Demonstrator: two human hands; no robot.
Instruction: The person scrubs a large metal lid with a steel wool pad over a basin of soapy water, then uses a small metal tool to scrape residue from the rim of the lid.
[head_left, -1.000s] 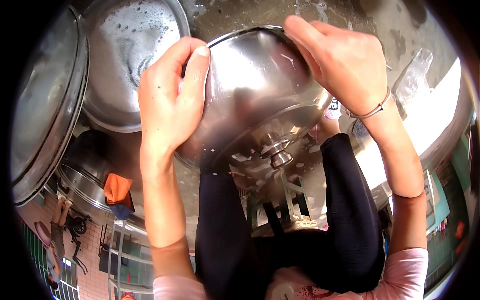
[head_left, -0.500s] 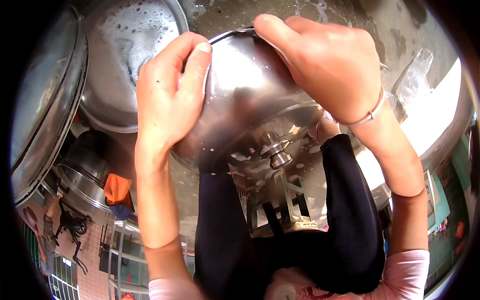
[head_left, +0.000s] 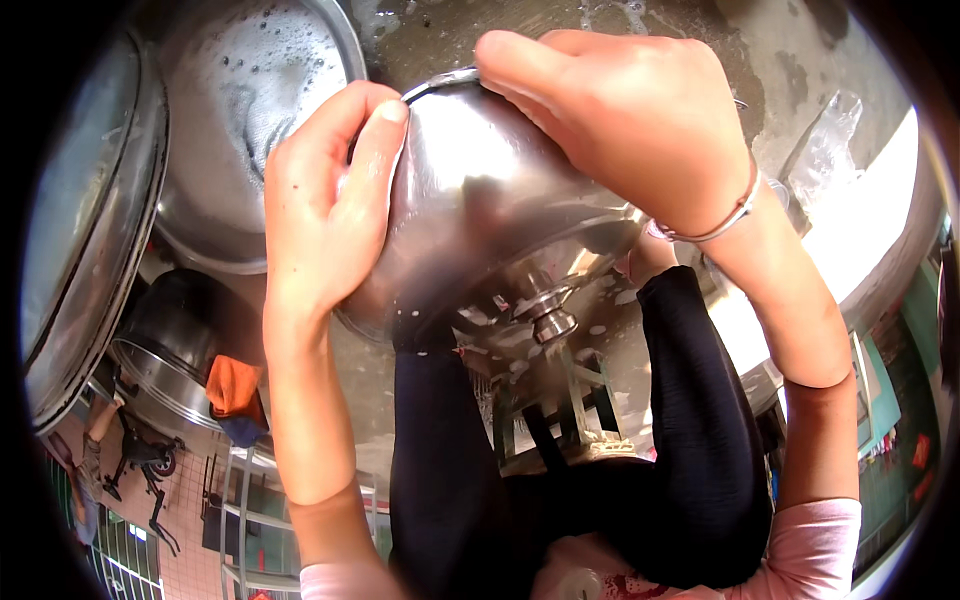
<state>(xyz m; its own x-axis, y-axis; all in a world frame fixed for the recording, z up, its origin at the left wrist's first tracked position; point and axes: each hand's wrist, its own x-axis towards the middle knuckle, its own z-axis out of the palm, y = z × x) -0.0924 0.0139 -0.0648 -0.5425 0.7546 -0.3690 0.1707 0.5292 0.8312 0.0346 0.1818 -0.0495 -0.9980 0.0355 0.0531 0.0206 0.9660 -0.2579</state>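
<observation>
A shiny, wet steel pot lid (head_left: 470,165) is held up on edge in front of my knees, its domed side and round metal knob (head_left: 550,315) toward me. My left hand (head_left: 325,205) is closed on the lid's left edge, thumb on the domed side. On the upper right, my right hand (head_left: 635,130) grips the rim with the thumb lying along it; its other fingers are mostly hidden behind the lid. A bangle (head_left: 728,222) circles my right wrist.
A metal basin (head_left: 205,247) of sudsy water stands at the upper left, a large metal vessel (head_left: 140,190) beside it. Below lies a metal pot (head_left: 160,365) with an orange cloth (head_left: 234,386) at its rim. A clear plastic bag (head_left: 830,135) rests on the wet floor (head_left: 440,30) at right.
Both hands and the lid have shifted slightly to the left, and the lid's top edge sits a little lower. The grip on the lid looks the same.
</observation>
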